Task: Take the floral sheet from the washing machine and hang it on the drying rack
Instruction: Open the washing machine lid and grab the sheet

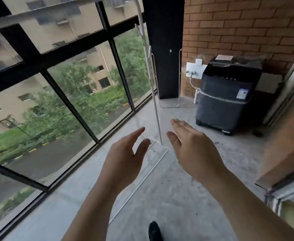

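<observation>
I log left hand (123, 157), right hand (195, 150) released, fingers spread, empty. Dark-covered washing machine (226, 98) in far corner, lid down; floral sheet unseen. Drying rack (149, 70) blurred, top cut off.

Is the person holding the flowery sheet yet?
No, the left hand and the right hand are both open and empty, and the washing machine stands apart in the corner.

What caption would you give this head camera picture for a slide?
Left hand and right hand held out open and empty; dark washing machine ahead by the brick wall.
</observation>
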Available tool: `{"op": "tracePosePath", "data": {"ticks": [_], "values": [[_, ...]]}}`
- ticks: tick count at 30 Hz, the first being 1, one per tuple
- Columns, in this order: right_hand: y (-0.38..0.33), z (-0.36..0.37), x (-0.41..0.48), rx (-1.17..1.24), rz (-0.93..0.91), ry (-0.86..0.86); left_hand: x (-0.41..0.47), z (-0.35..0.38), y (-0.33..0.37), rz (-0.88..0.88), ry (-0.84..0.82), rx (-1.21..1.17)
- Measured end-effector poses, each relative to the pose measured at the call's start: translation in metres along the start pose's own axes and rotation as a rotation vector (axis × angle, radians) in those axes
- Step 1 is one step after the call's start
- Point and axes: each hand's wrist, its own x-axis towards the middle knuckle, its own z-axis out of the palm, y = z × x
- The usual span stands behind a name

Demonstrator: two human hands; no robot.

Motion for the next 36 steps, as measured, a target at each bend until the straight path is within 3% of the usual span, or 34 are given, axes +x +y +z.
{"op": "tracePosePath", "data": {"ticks": [13, 21, 29, 36], "values": [[0.122, -0.009, 0.163, -0.134, 0.279, 0.080, 0.250, 0.093, 0.032, 0.240, -0.239, -0.087], [0.264, -0.028, 0.238, -0.167, 0.500, 0.120, 0.389, 0.209, 0.102, 0.350, -0.416, -0.113], [0.437, -0.063, 0.340, -0.138, 0.531, 0.067, 0.519, 0.329, 0.188, 0.340, -0.456, -0.042], [0.543, -0.097, 0.438, -0.120, 0.483, -0.044, 0.625, 0.389, 0.259, 0.305, -0.459, -0.012]]}}
